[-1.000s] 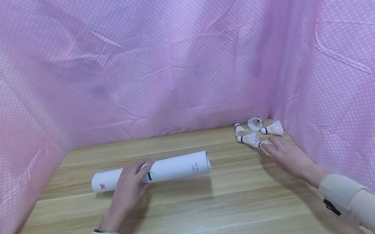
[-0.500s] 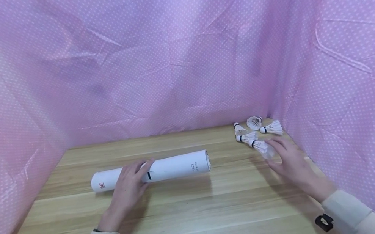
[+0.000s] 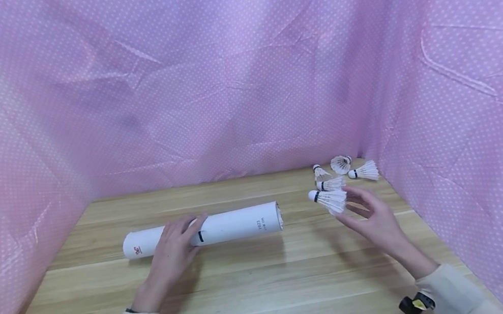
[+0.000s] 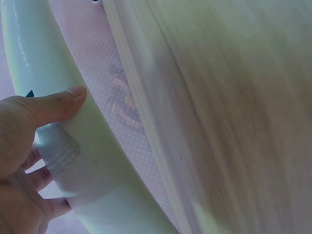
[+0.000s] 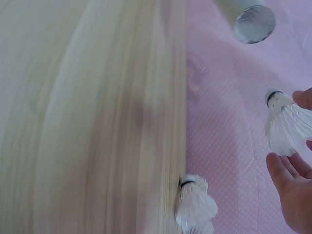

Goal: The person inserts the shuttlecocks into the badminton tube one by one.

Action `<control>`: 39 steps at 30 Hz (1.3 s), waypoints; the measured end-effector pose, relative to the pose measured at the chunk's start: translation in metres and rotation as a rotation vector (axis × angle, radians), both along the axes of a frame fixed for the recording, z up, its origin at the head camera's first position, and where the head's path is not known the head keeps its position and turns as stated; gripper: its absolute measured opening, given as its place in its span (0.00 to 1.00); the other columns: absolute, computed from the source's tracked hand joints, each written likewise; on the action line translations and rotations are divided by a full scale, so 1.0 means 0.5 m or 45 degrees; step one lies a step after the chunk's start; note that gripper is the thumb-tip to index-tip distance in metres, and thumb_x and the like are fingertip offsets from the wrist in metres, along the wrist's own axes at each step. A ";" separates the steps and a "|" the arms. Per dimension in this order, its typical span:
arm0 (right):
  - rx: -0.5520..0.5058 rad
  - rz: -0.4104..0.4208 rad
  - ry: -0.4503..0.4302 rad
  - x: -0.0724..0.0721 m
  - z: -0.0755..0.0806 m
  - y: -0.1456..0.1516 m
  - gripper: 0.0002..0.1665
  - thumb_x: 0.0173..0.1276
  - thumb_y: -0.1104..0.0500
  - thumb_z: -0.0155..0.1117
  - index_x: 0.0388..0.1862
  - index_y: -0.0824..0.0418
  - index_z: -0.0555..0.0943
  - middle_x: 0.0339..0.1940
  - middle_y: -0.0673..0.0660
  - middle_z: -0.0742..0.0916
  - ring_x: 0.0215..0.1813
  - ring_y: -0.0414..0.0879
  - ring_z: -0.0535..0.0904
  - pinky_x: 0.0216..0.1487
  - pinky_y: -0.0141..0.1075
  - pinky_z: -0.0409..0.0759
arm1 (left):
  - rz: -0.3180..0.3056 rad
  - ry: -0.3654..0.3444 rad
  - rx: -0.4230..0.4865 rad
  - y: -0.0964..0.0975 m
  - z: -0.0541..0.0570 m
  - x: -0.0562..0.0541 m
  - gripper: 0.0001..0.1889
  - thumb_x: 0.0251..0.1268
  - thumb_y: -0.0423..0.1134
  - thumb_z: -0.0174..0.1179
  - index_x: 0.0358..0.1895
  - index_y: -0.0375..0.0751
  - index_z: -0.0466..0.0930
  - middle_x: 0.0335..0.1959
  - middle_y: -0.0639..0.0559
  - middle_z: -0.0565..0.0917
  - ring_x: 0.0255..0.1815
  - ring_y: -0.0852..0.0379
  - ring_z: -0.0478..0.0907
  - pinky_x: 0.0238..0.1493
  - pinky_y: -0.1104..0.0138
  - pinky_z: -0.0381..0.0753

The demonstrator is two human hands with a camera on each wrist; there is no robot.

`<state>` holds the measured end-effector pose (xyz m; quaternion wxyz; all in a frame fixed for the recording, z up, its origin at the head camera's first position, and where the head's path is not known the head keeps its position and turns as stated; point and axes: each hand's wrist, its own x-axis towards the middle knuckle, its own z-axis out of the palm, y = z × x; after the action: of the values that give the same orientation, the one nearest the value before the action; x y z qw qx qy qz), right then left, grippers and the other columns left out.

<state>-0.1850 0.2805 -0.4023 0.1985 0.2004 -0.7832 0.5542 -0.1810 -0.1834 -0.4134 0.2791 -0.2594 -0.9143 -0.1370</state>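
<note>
A long white shuttlecock tube lies on its side, gripped around its middle by my left hand. In the left wrist view the thumb of my left hand presses across the tube, with other fingers on its far side. My right hand pinches a white shuttlecock by its feather skirt, its cork pointing left toward the tube. The right wrist view shows that held shuttlecock between thumb and fingers, and the tube's round end above it.
Several loose shuttlecocks lie at the table's back right corner, one facing open side forward. The wooden table is bordered by a pink dotted cloth at the back and sides.
My right hand has picked a shuttlecock from the group and carried it left, toward the tube. The left hand and tube have stayed in place.
</note>
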 end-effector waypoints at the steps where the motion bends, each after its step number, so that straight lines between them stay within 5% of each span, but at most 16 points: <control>1: -0.038 0.023 -0.043 0.000 0.002 -0.003 0.39 0.56 0.73 0.76 0.67 0.71 0.73 0.62 0.66 0.79 0.58 0.38 0.79 0.57 0.35 0.80 | 0.001 -0.002 0.001 0.000 0.000 0.000 0.48 0.36 0.27 0.82 0.70 0.48 0.74 0.57 0.41 0.80 0.56 0.41 0.78 0.63 0.47 0.71; 9: -0.227 0.268 -0.252 -0.011 0.009 -0.019 0.36 0.63 0.73 0.70 0.69 0.72 0.70 0.60 0.60 0.82 0.59 0.43 0.81 0.57 0.37 0.81 | -0.001 -0.001 0.000 0.003 0.000 0.001 0.49 0.36 0.27 0.82 0.70 0.47 0.73 0.56 0.41 0.80 0.56 0.41 0.77 0.63 0.47 0.71; 19: -0.151 0.426 -0.437 -0.016 0.019 -0.051 0.37 0.64 0.67 0.71 0.72 0.64 0.70 0.62 0.68 0.78 0.59 0.50 0.81 0.55 0.41 0.83 | 0.006 -0.020 0.002 0.006 0.001 0.003 0.49 0.37 0.27 0.82 0.71 0.49 0.73 0.57 0.41 0.80 0.57 0.41 0.77 0.64 0.46 0.70; 39: -0.140 0.582 -0.437 -0.038 0.016 -0.135 0.37 0.63 0.68 0.72 0.70 0.69 0.70 0.64 0.70 0.79 0.63 0.63 0.77 0.57 0.43 0.82 | -0.050 0.027 -0.013 0.016 0.011 0.003 0.48 0.35 0.27 0.83 0.70 0.47 0.74 0.56 0.42 0.80 0.55 0.42 0.77 0.62 0.48 0.71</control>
<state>-0.2041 0.2130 -0.3944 -0.0564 0.2641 -0.7085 0.6520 -0.1793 -0.1754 -0.4077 0.2846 -0.2804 -0.9067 -0.1350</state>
